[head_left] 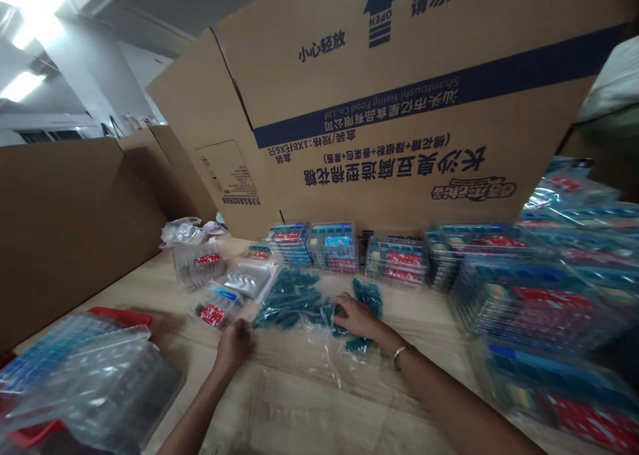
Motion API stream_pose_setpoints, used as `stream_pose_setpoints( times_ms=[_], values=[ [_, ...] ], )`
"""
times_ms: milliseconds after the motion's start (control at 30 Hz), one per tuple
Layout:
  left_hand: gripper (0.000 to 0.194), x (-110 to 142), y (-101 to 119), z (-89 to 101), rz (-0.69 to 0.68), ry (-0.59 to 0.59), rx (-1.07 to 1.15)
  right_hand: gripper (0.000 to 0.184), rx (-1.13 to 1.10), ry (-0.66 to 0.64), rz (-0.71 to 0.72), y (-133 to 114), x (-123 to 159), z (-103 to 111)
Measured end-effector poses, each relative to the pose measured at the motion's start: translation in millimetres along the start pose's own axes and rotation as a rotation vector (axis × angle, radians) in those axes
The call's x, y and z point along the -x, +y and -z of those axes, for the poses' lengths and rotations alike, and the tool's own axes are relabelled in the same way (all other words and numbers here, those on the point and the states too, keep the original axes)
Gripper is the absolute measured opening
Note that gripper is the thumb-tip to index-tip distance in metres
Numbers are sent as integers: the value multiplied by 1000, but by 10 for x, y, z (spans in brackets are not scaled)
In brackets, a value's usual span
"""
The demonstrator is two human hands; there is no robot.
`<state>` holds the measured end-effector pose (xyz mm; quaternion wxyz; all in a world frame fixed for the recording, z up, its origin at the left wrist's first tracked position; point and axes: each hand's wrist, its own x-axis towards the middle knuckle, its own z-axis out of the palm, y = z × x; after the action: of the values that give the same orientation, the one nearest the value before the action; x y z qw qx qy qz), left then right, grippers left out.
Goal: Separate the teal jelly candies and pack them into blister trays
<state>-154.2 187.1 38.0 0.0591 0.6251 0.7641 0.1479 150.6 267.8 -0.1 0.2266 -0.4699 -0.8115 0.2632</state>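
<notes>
My left hand (pixel 234 342) is closed at the near right corner of a small clear plastic tray (pixel 215 306), which holds a red patterned packet and a blue piece. Blur softens the fingers. To the right, my right hand (pixel 353 316) reaches into a spread of dark teal pieces (pixel 292 299) lying on and in a clear plastic bag (pixel 319 352). Its fingers curl down over the pieces; what lies beneath the fingertips is hidden. A white moulded tray (pixel 248 279) sits behind, between the filled tray and the pile.
Stacks of filled clear trays (pixel 333 245) line the back of the table, with taller stacks (pixel 529 302) at right. Empty clear trays (pixel 110 382) lie by a red basket (pixel 122 315) at left. A large printed carton (pixel 379 122) stands behind; another cardboard wall (pixel 74 222) is left.
</notes>
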Motion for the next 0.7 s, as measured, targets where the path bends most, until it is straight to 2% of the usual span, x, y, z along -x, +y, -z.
stream_pose_setpoints(
  times_ms=[100, 233, 300, 400, 500, 567, 633, 700],
  values=[
    [23, -95, 270, 234, -31, 68, 5, 37, 50, -15, -6, 1, 3, -3],
    [28, -267, 744, 538, -240, 236, 84, 35, 90, -10, -4, 17, 14, -4],
    [24, -338, 839, 643, -257, 274, 87, 34, 92, 0, -4, 27, 19, -10],
    [21, -383, 757, 713, -235, 259, 30, 29, 92, 6, -3, 28, 28, -20],
    [23, -337, 585, 710, -111, 219, -47, 24, 88, 22, -18, 21, 46, -22],
    [26, -240, 523, 680, -50, 247, -122, 25, 85, 38, -35, 12, 61, -9],
    [40, -88, 524, 617, -86, 328, -194, 27, 81, 60, -52, -15, 64, 17],
    [54, 93, 571, 510, -197, 386, -225, 27, 86, 93, -18, -78, 30, 42]
  ],
)
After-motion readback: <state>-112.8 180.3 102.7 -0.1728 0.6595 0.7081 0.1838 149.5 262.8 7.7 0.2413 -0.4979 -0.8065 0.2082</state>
